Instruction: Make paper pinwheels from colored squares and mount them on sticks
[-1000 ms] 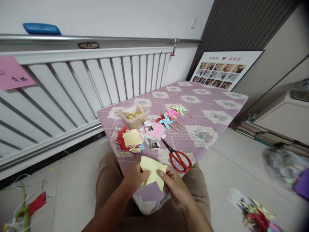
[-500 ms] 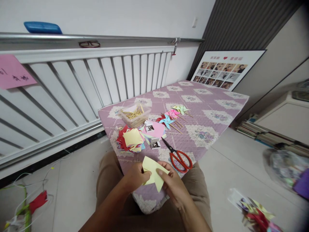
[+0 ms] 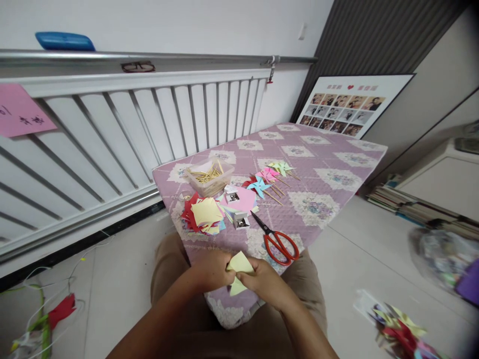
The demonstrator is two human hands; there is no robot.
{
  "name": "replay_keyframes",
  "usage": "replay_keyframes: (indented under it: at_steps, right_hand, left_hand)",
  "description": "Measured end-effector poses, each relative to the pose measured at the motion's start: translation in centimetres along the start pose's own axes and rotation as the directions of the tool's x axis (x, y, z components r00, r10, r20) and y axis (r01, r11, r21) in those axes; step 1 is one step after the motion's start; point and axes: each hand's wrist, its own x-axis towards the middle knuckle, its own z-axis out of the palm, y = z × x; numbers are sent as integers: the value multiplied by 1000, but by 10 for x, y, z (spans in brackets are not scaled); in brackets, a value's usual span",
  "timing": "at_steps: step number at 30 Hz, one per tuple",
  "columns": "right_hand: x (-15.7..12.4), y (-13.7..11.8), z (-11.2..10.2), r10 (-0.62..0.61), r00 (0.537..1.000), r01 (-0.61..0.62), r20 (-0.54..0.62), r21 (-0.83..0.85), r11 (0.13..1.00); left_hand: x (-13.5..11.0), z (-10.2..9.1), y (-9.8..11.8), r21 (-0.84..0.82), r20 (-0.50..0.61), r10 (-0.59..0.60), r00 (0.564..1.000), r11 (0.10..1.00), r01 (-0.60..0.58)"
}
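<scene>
A pale yellow paper piece (image 3: 239,260), its corners partly folded inward, is held between my two hands above the table's near corner. My left hand (image 3: 214,270) pinches its left side, thumb near the middle. My right hand (image 3: 265,279) grips the right side, its thumb pressed over the centre. Red-handled scissors (image 3: 280,245) lie just beyond my right hand, blades pointing away to the left. A stack of coloured paper squares (image 3: 206,213), yellow on top, lies beyond my left hand. Two small white boxes, one nearer box (image 3: 241,221) and one farther box (image 3: 232,194), hold shiny metal bits.
A clear plastic box (image 3: 209,178) of thin golden sticks stands at the table's back left. Finished paper pinwheels (image 3: 259,186) on sticks lie right of it. More pinwheels (image 3: 402,331) are on the floor at right. A white radiator (image 3: 168,122) lines the wall.
My hands have drawn closer together. The paper's right-hand corner has been brought in toward the middle, so less of the sheet shows between my fingers.
</scene>
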Motion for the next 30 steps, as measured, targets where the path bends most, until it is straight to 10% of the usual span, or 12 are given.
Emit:
replay_keyframes:
  at_steps: [13, 17, 21, 30]
  right_hand:
    - [3, 4, 6, 33, 994, -29, -103, 36, 999]
    - [8, 13, 10, 118, 970, -71, -213, 218, 973]
    - [12, 19, 13, 190, 926, -51, -325, 390, 919]
    - [9, 10, 22, 236, 920, -23, -313, 559, 829]
  left_hand:
    - [10, -8, -7, 17, 41, 81, 996, 996, -82]
    - [12, -15, -10, -190, -177, -11, 984, 981, -23]
    - [9, -6, -16, -483, -311, -156, 938, 875, -15]
    - [6, 46, -10, -869, -145, -264, 954, 495, 5]
